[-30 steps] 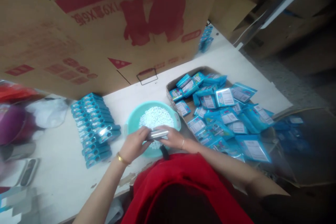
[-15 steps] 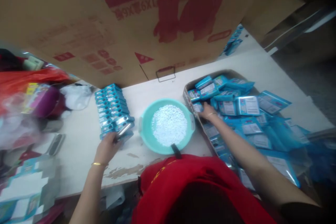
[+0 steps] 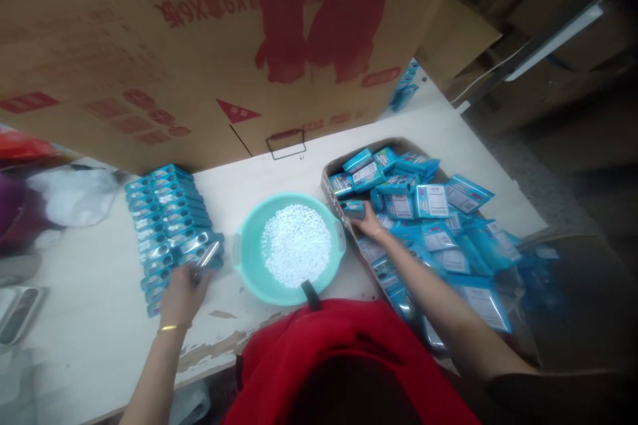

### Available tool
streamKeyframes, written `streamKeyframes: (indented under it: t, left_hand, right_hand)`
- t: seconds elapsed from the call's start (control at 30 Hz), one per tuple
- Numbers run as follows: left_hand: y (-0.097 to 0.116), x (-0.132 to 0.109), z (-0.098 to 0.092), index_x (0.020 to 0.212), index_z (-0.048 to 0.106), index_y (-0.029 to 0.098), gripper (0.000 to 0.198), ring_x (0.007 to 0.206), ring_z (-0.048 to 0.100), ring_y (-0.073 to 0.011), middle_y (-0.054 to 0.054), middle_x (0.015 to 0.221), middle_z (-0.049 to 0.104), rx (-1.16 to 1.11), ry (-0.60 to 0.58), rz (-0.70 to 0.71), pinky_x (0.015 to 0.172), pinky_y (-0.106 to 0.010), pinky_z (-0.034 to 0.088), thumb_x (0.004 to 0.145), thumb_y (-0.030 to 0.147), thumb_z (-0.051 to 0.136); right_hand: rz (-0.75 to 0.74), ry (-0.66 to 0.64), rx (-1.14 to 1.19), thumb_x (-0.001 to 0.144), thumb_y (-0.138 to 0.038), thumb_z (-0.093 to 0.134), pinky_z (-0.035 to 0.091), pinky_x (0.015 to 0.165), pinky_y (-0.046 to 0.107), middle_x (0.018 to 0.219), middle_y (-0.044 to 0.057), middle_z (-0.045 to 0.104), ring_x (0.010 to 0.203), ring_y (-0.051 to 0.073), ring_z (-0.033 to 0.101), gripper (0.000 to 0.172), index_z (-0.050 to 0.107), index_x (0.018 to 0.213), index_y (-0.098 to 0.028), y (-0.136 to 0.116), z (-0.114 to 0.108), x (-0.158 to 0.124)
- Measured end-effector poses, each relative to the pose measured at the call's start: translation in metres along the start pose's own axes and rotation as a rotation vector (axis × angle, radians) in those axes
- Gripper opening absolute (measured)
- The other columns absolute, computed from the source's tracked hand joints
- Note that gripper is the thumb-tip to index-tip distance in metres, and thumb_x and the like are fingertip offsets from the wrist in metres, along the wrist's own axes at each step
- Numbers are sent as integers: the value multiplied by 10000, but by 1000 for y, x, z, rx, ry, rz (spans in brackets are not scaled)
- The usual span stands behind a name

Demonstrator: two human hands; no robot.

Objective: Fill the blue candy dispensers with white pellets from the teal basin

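My left hand (image 3: 183,295) is closed at the front right of the stacked small blue boxes (image 3: 167,212), which stand in two rows with dark round holes on their ends. Out of its fingers sticks a narrow, shiny silver piece (image 3: 209,255); blur hides its exact kind. Reaching into a cardboard tray (image 3: 326,187) of blue packets (image 3: 432,200), my right hand (image 3: 367,220) has its fingers around a small blue packet (image 3: 353,208) by the tray's left wall. Between both hands sits a turquoise basin (image 3: 249,265) with small white pellets (image 3: 296,246) in it.
A big cardboard box (image 3: 199,46) walls off the back of the white table (image 3: 90,279). White plastic bags (image 3: 74,196) and a grey device (image 3: 20,315) lie at the left. A red garment (image 3: 339,345) covers the front edge near the basin.
The view has swung right, so everything sits further left. My right hand has raised the small blue packet slightly in the tray. My left hand stays by the boxes with the silver piece.
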State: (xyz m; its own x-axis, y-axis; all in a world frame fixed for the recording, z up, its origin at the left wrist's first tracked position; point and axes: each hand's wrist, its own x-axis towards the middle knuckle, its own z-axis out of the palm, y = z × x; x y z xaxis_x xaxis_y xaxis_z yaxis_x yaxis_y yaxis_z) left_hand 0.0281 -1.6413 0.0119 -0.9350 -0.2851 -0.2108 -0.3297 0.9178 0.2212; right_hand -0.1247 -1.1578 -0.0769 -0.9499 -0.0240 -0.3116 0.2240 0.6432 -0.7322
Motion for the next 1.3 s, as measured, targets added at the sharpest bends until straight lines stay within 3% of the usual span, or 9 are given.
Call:
streamKeyframes:
  t: [0.17, 0.33, 0.4, 0.57, 0.8, 0.9, 1.0, 1.17, 1.3]
  left_hand:
    - [68, -2, 12, 1079, 545, 189, 294, 909, 603, -216, -92, 1005, 613, -154, -316, 357, 835, -337, 464, 894, 339, 373]
    - [105, 4, 45, 898, 597, 165, 164, 868, 633, -268, -140, 944, 643, -19, -603, 415, 780, -372, 467, 787, 164, 476]
    - [114, 4, 62, 868, 595, 166, 128, 881, 632, -268, -140, 917, 650, -76, -620, 420, 795, -365, 468, 769, 162, 514]
    - [146, 0, 110, 934, 569, 176, 140, 931, 612, -233, -111, 973, 636, -187, -586, 437, 844, -343, 471, 831, 205, 478]
    - [191, 7, 146, 1090, 508, 132, 246, 1054, 559, -271, -170, 1114, 578, -350, -489, 411, 947, -418, 429, 871, 218, 440]
    - [184, 13, 128, 1097, 509, 158, 244, 1031, 560, -244, -129, 1101, 592, -413, -469, 437, 943, -402, 432, 883, 249, 437]
    - [167, 18, 86, 1096, 510, 176, 241, 969, 566, -213, -93, 1056, 601, -441, -442, 490, 909, -368, 442, 891, 282, 438]
    - [151, 17, -8, 1067, 521, 168, 235, 888, 569, -192, -81, 976, 603, -390, -400, 619, 820, -325, 453, 912, 310, 416]
    - [162, 16, -56, 1058, 534, 160, 234, 863, 580, -193, -89, 980, 613, -217, -449, 685, 788, -320, 459, 916, 289, 401]
  right_hand:
    - [-87, 198, 343, 646, -420, 744, 490, 929, 428, 1031, 84, 655, 968, 228, 629, 603, 460, 1124, -188, -29, -22, -34]
    - [-20, 187, 628, 601, -451, 744, 480, 945, 514, 1038, 98, 671, 994, 294, 640, 546, 547, 1042, -195, -79, -45, -70]
    - [-13, 58, 743, 689, -509, 619, 492, 921, 536, 1068, 115, 668, 1017, 317, 639, 481, 579, 1046, -189, -101, -50, -84]
    - [-25, -180, 1001, 785, -604, 344, 482, 893, 601, 1180, 115, 629, 1104, 330, 594, 640, 491, 1259, -200, -136, -47, -107]
    - [115, -304, 982, 787, -532, 430, 486, 897, 571, 1023, 140, 697, 1060, 338, 616, 561, 580, 1168, -148, -106, -10, -134]
    - [45, -312, 741, 688, -458, 659, 456, 968, 529, 1227, 105, 614, 1146, 315, 569, 708, 438, 1320, -228, -95, -3, -140]
    - [-167, -218, 380, 596, -406, 784, 335, 1090, 505, 1430, 104, 414, 1317, 303, 395, 964, 283, 1407, -266, -95, 2, -139]
    - [-386, -76, 39, 630, -362, 756, 361, 1066, 511, 1332, 174, 447, 1272, 327, 417, 860, 329, 1352, -178, -100, 26, -122]
    - [-539, -51, -94, 663, -286, 695, 374, 1053, 516, 1291, 178, 475, 1232, 328, 436, 769, 349, 1332, -137, -104, 47, -108]
